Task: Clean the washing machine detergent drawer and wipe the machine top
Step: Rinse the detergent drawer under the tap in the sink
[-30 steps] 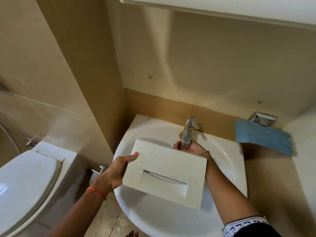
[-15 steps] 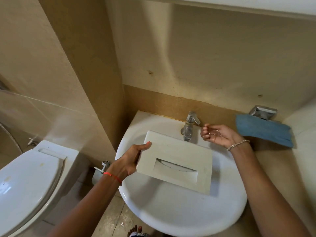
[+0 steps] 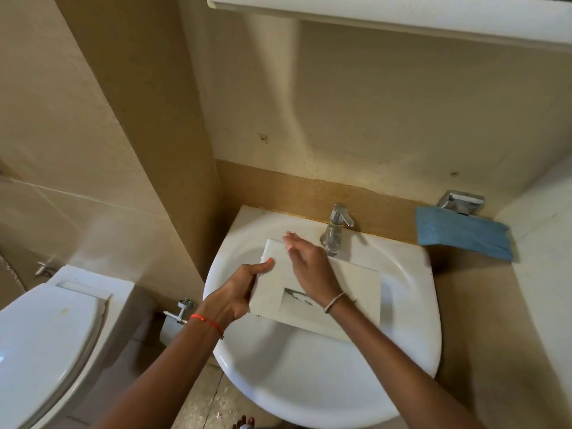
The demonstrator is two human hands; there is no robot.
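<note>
I see my left hand (image 3: 238, 291) holding the white drawer (image 3: 356, 283) by its edge over the sink (image 3: 309, 382). My right hand (image 3: 309, 264) lies flat on it, fingers out, near the tap (image 3: 335, 229).

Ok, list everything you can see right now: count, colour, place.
detergent drawer: one, white, held over the sink
sink: one, white, centre, against the wall
tap: one, chrome, back rim of the sink
cloth: one, blue, ledge right of the sink
metal fixture: one, chrome, behind the cloth
toilet: one, white, lower left, lid down
wall valve: one, grey, between toilet and sink
cabinet: one, white, above
hands: left hand grips the drawer's left edge; right hand open, flat on the drawer
</note>
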